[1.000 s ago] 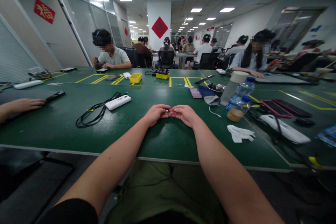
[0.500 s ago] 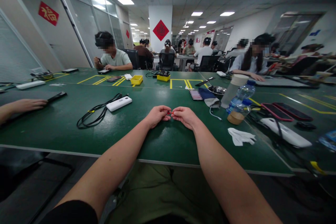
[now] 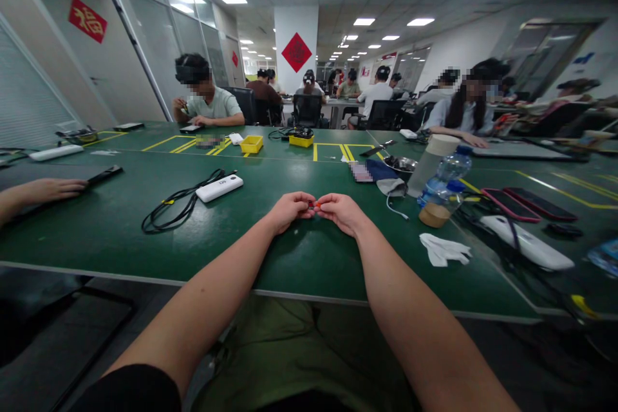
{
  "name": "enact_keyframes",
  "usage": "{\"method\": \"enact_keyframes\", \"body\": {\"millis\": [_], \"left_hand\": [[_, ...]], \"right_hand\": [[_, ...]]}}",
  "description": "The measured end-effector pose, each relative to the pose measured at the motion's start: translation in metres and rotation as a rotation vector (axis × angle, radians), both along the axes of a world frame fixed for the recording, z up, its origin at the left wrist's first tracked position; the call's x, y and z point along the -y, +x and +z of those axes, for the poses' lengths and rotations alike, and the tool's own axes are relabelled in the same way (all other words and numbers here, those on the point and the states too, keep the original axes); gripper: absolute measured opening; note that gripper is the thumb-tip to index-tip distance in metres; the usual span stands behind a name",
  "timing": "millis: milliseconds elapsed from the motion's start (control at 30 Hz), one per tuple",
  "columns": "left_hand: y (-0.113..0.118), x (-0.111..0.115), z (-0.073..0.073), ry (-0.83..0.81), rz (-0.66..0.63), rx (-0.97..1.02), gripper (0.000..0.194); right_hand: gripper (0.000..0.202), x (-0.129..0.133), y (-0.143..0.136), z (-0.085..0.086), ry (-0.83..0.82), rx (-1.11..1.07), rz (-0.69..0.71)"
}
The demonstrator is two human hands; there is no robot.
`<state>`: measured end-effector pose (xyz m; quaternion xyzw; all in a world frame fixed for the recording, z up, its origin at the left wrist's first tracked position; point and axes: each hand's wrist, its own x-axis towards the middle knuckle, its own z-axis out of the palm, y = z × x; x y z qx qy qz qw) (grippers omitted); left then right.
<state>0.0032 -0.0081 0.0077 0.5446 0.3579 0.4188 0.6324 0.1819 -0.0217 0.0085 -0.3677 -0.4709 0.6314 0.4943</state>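
Observation:
My left hand point(image 3: 290, 211) and my right hand point(image 3: 342, 211) meet fingertip to fingertip just above the green table point(image 3: 203, 251). Between thumb and fingers, my left hand pinches a small dark red piece point(image 3: 311, 205). A small orange-red piece point(image 3: 317, 206) sits in the pinch of my right hand, close against the other one. Both are too small and too covered by fingers to tell their kind, or whether they are joined.
Left of my hands lie a white power bank point(image 3: 219, 188) and a coiled black cable point(image 3: 168, 212). To the right are a crumpled tissue point(image 3: 444, 250), plastic bottles point(image 3: 441, 203) and phones point(image 3: 510, 205). A co-worker's hand point(image 3: 53, 189) rests at far left.
My fingertips have drawn slightly closer together, and more of the orange-red piece shows. The view has shifted a little; the things on the table stay put.

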Motion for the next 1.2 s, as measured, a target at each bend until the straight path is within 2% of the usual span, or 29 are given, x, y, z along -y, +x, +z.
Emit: {"method": "enact_keyframes", "body": {"millis": [200,367,567,700,1067,1200], "left_hand": [[0.0007,0.0011,-0.0017,0.106,-0.014,-0.018,0.030],[0.0015,0.0015,0.0000,0.043,0.039,-0.001,0.027],[-0.0001,0.0003,0.0015,0.006,0.030,0.017,0.027],[-0.0011,-0.0016,-0.0012,0.040,0.010,0.029,0.031],[-0.0002,-0.0009,-0.0007,0.013,0.015,-0.009,0.023],[-0.0011,-0.0007,0.0004,-0.020,0.003,0.023,0.019]], "right_hand": [[0.019,-0.0011,0.0005,-0.0011,0.012,0.035,-0.014],[0.023,-0.0023,0.0008,-0.0031,0.020,0.046,-0.017],[0.017,-0.0043,0.0017,-0.0045,-0.005,-0.004,-0.010],[0.009,-0.0046,0.0027,-0.0026,-0.019,-0.022,0.005],[0.018,-0.0046,0.0030,-0.0050,0.002,0.024,0.006],[0.014,-0.0076,0.0039,-0.0071,-0.010,0.004,0.003]]}}
